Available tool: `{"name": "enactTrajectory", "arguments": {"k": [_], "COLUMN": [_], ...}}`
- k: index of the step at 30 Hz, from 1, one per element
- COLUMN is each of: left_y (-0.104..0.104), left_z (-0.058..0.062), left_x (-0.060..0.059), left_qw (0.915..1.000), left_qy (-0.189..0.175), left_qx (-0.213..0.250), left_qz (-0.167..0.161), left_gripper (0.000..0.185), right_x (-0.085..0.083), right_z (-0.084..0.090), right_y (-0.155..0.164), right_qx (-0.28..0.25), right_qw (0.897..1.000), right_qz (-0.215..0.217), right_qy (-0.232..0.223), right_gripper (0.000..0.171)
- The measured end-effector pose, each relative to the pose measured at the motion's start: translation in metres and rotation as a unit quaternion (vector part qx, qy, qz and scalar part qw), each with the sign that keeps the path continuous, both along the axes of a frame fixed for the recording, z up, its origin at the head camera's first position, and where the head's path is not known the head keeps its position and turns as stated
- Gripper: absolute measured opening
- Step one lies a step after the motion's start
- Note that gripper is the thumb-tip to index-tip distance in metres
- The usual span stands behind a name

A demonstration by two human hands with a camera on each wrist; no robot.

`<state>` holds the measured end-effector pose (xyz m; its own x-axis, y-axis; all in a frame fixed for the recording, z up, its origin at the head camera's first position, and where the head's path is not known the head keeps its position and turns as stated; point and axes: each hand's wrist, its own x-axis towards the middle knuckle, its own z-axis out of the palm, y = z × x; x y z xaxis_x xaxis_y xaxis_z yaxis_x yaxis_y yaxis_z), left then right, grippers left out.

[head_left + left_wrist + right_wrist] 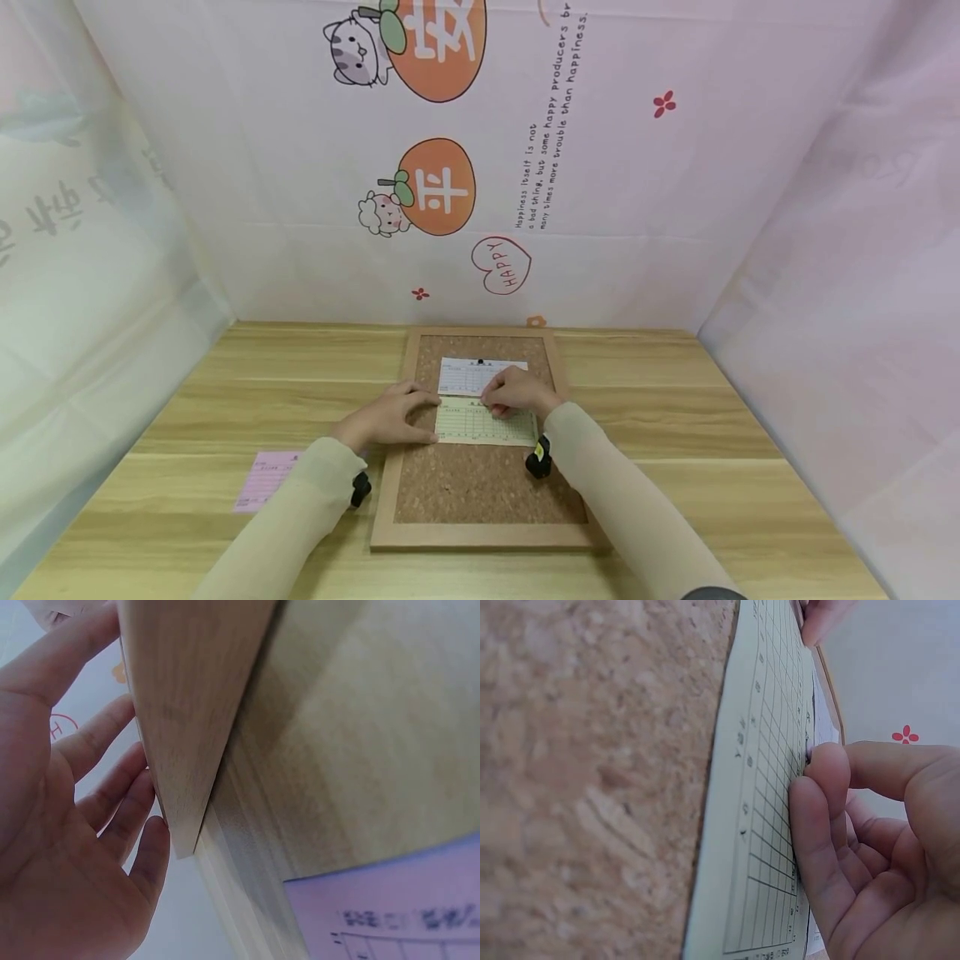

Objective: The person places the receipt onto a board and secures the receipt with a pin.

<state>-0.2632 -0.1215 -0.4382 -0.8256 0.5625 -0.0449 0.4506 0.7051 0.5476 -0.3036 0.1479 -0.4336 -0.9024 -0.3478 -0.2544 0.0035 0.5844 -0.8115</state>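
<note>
A corkboard in a light wood frame lies on the table. On its cork, a pale yellow printed form sits just below a white printed form, which a black push pin fastens at the top. My left hand spans the board's left side, spread fingertips resting at the yellow form's left edge. My right hand pinches a small push pin between thumb and index finger at the yellow form's top edge, as the right wrist view shows. The fingers mostly hide that pin.
A pink printed form lies on the wooden table left of the board, partly behind my left forearm. Printed white cloth hangs behind the table and along both sides.
</note>
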Motion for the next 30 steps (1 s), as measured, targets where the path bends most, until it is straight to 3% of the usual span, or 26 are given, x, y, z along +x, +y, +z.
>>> {"name": "enactTrajectory", "arguments": {"k": [20,30], "left_y": [-0.0033,-0.0011], "left_z": [-0.0016,-0.0007], "left_x": [0.0000,0.0004], "left_qw": [1.0000,1.0000], "left_qy": [-0.006,-0.007], "left_qx": [0.003,-0.001], "left_qz": [-0.005,0.002], "left_gripper": [0.063,0.062], "right_x": [-0.0021,-0.0003], "right_z": [-0.0047,-0.0016], "right_y": [0.0064,0.0081], "right_qx": [-0.031,-0.011], "right_qw": [0.999,1.000], "right_qz": [0.017,0.018], "right_qy": [-0.017,-0.014], "right_gripper": [0.016,0.016]}}
